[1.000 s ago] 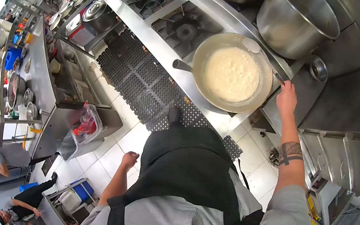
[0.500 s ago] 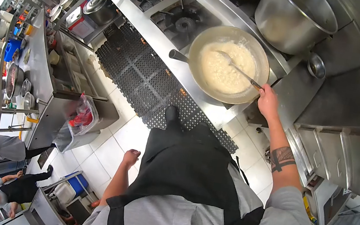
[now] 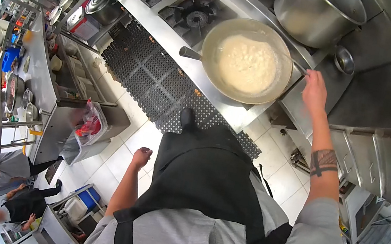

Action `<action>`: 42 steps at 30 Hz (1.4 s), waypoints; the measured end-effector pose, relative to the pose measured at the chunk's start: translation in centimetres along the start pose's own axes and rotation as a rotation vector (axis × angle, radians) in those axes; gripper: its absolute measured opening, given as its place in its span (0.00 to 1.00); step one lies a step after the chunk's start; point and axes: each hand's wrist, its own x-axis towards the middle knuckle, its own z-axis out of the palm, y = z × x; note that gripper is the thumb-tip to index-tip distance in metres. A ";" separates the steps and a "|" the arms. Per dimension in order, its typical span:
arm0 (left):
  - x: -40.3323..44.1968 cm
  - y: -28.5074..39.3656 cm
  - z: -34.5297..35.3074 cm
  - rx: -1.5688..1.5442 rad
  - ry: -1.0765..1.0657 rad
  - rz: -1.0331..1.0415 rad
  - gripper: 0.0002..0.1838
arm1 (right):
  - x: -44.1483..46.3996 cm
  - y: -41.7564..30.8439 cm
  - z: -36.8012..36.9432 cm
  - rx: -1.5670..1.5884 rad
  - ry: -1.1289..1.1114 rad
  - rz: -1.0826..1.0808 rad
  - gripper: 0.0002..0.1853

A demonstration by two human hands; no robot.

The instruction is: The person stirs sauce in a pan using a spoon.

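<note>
My right hand is closed round the handle of a metal utensil at the right rim of a wide pan. The utensil's far end is hard to make out against the pan's upper right side. Pale, lumpy, creamy food fills the middle of the pan, which sits on the stove with its own handle pointing left. My left hand hangs beside my dark apron, away from the stove. Its fingers are curled in, with nothing visible in them.
A tall steel pot stands behind the pan, with a small metal bowl to its right. Bare burners lie to the left. A black mat covers the floor. Two people are at the lower left.
The utensil's head, in the middle of the food half a second ago, has moved to the pan's right side. My right hand has shifted right and slightly up with it.
</note>
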 end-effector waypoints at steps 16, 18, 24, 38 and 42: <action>-2.3 -6.0 -0.6 0.260 0.005 -0.043 0.22 | -3.5 -0.9 4.4 0.270 -0.364 0.296 0.13; 1.0 -8.2 -0.6 0.741 -0.101 0.252 0.21 | -4.2 -2.6 4.5 0.343 -0.379 0.275 0.09; 1.2 -0.6 -2.0 0.300 0.221 0.168 0.20 | -8.9 -1.9 6.9 0.477 -0.459 0.296 0.07; 0.8 -4.3 0.1 0.475 0.041 0.096 0.23 | -10.7 -4.9 3.2 1.032 -0.546 0.869 0.05; 5.2 -11.2 0.3 0.670 -0.051 0.239 0.23 | -9.5 -6.7 -0.1 1.310 -0.691 0.830 0.05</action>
